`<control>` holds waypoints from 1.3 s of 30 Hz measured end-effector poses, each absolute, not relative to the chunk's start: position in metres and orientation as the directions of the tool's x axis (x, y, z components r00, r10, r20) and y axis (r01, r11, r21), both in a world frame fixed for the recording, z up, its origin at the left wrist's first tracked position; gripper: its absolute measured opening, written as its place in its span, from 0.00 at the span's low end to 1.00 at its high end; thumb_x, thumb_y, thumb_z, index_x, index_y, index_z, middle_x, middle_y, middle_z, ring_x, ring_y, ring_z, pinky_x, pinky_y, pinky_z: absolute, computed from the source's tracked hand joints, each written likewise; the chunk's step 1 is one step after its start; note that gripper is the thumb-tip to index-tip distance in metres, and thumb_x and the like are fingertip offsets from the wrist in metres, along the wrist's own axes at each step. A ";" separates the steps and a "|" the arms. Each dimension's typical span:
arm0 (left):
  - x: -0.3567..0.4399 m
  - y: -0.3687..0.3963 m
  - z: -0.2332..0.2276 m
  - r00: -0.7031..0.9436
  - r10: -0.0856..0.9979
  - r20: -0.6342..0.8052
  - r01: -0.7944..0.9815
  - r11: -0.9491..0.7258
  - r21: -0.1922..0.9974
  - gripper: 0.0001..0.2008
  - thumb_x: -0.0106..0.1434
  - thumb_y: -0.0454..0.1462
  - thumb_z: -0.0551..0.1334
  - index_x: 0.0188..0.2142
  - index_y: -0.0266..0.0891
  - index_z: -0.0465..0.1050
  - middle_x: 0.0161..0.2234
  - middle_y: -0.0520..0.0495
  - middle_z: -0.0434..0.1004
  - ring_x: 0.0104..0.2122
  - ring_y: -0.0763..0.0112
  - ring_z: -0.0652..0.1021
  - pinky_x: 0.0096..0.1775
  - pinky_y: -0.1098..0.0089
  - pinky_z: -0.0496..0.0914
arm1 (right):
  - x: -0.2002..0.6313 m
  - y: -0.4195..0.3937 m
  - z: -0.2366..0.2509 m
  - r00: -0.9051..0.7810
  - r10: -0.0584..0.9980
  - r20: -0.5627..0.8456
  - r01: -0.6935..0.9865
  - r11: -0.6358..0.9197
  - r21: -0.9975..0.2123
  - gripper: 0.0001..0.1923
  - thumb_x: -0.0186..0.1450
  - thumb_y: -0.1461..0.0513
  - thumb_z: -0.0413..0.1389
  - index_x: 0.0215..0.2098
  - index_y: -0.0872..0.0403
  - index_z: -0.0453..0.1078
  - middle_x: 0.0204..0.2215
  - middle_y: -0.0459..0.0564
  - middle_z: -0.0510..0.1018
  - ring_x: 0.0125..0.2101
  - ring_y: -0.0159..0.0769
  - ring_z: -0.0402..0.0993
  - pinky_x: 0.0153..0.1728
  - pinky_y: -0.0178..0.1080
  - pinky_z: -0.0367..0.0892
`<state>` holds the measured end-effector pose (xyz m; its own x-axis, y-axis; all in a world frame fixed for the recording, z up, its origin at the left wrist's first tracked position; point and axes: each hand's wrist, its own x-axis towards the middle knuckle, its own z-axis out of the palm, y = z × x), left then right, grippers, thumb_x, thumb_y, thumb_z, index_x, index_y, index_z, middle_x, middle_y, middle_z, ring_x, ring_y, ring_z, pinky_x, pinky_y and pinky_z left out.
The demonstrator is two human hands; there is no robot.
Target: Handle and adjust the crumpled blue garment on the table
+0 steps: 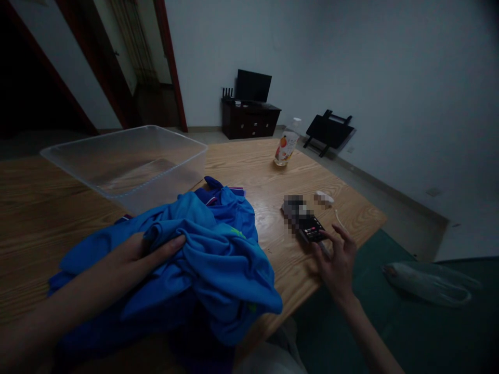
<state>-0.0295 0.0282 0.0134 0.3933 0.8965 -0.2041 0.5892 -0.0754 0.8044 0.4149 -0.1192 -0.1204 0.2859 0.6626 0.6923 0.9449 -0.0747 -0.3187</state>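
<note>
A bunched pile of blue garments (218,259) lies on the near part of the wooden table, bright blue on top with darker blue parts at the back. My left hand (154,255) is closed on a fold of the bright blue garment, thumb on top and fingers hidden in the cloth. To the right, a phone (312,228) with a lit screen lies on the table, partly blurred out. My right hand (337,262) is at its near end, fingers apart, with fingertips at the screen and the phone's edge.
Behind the garments stands a clear plastic bin (177,179). A drink bottle (286,143) stands near the table's far edge. Beyond the phone lie a small white object (324,197) and a thin cord (340,218). A plastic bag (424,283) rests on the green surface at right.
</note>
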 end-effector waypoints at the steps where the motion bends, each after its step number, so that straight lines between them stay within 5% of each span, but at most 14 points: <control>1: -0.030 0.028 0.013 0.395 0.892 -0.218 0.587 -0.063 0.807 0.22 0.62 0.60 0.62 0.41 0.51 0.84 0.40 0.53 0.88 0.46 0.56 0.85 0.51 0.67 0.80 | 0.414 -0.118 -0.121 0.290 0.664 0.689 0.943 -0.076 -0.323 0.19 0.70 0.51 0.60 0.55 0.49 0.72 0.64 0.58 0.65 0.64 0.55 0.62 0.63 0.61 0.59; 15: -0.029 0.028 0.017 0.395 0.880 -0.263 0.581 -0.017 0.814 0.23 0.64 0.60 0.60 0.45 0.50 0.83 0.45 0.53 0.86 0.50 0.55 0.83 0.59 0.59 0.75 | 0.411 -0.114 -0.121 0.316 0.678 0.664 0.917 -0.038 -0.397 0.21 0.69 0.50 0.61 0.56 0.50 0.69 0.63 0.58 0.65 0.65 0.54 0.61 0.65 0.62 0.59; 28: -0.031 0.030 0.011 0.400 0.893 -0.207 0.599 -0.084 0.796 0.23 0.61 0.63 0.61 0.41 0.55 0.84 0.40 0.55 0.87 0.48 0.56 0.85 0.51 0.68 0.80 | 0.412 -0.114 -0.122 0.306 0.692 0.653 0.920 -0.040 -0.389 0.17 0.70 0.51 0.60 0.53 0.50 0.72 0.63 0.58 0.66 0.64 0.53 0.62 0.64 0.63 0.60; 39: -0.029 0.031 0.015 0.403 0.885 -0.231 0.573 -0.048 0.818 0.24 0.61 0.60 0.63 0.42 0.48 0.84 0.42 0.51 0.87 0.50 0.53 0.84 0.55 0.63 0.78 | 0.412 -0.114 -0.122 0.312 0.696 0.647 0.921 -0.054 -0.385 0.17 0.70 0.52 0.60 0.54 0.50 0.71 0.63 0.59 0.66 0.64 0.54 0.62 0.64 0.65 0.61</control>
<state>-0.0293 0.0308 0.0148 0.4031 0.8855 -0.2311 0.5733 -0.0476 0.8179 0.4115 -0.1141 -0.1223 0.3118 0.6957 0.6472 0.9212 -0.0543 -0.3854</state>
